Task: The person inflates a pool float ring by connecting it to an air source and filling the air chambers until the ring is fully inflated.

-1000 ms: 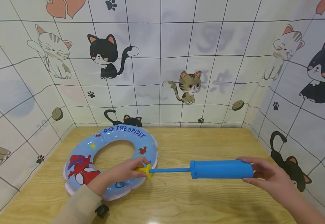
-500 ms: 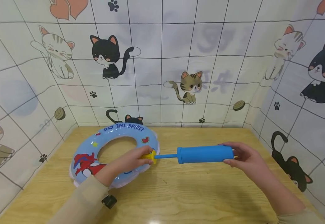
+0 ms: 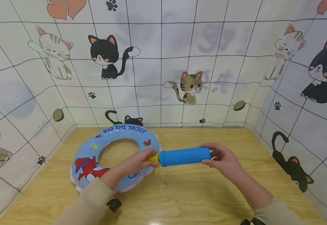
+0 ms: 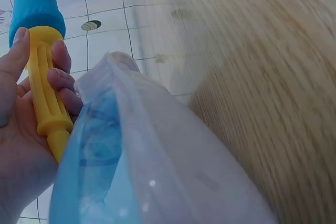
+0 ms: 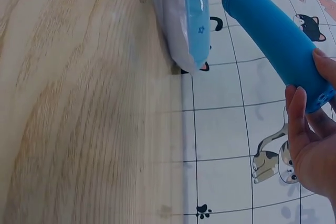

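A blue hand pump (image 3: pixel 184 156) with a yellow handle (image 4: pixel 47 82) is held sideways between my two hands, above the table. My left hand (image 3: pixel 138 162) grips the handle, which sits right against the end of the blue barrel, so the rod does not show. At the barrel's other end, my right hand (image 3: pixel 223 159) holds it between thumb and fingers, as the right wrist view also shows. Behind and below my left hand lies an inflated light-blue swim ring (image 3: pixel 149 137) with a red cartoon figure and lettering; my left forearm covers part of it.
The wooden table (image 3: pixel 197 193) carries the swim ring on its left side. A cat-printed, grid-patterned covering (image 3: pixel 152 72) rises behind the table and along both sides. Dark wrist devices (image 3: pixel 114 205) show at my sleeves.
My right hand has moved left with the barrel, and the blue rod that showed before has slid fully into it. The left hand, still on the handle, has risen slightly.
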`<move>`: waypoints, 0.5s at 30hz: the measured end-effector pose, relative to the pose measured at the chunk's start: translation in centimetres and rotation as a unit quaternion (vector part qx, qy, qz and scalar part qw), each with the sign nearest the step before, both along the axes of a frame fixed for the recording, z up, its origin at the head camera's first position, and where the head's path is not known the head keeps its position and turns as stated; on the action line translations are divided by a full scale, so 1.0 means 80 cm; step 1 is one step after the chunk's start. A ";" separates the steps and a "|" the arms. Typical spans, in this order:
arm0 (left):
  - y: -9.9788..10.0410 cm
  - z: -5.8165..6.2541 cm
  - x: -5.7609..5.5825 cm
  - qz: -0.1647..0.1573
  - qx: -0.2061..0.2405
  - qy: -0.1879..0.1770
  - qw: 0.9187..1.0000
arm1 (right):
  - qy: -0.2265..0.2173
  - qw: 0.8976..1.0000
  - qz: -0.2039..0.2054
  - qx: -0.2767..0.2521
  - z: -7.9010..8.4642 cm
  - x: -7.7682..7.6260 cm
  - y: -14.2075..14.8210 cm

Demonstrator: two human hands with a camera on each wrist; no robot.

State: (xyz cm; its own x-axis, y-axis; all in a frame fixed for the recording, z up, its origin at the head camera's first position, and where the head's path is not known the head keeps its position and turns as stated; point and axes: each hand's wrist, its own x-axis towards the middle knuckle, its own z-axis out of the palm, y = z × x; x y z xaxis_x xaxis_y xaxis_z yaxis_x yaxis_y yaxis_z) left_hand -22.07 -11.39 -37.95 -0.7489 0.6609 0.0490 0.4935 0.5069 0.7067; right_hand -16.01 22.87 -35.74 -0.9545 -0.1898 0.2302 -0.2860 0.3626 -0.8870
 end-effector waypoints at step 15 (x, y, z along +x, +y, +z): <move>0.000 -0.004 -0.013 -0.038 0.019 -0.058 0.997 | 0.020 0.998 0.034 -0.042 0.005 -0.016 0.026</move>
State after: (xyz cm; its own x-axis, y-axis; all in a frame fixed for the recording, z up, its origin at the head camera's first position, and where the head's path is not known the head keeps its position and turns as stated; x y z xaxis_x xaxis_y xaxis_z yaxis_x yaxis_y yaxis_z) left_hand -23.13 -11.41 -38.27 -0.6995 0.7146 -0.0089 0.4425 0.4429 0.7798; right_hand -17.33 24.94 -35.36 -0.9299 -0.2316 0.2857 -0.3431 0.2665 -0.9007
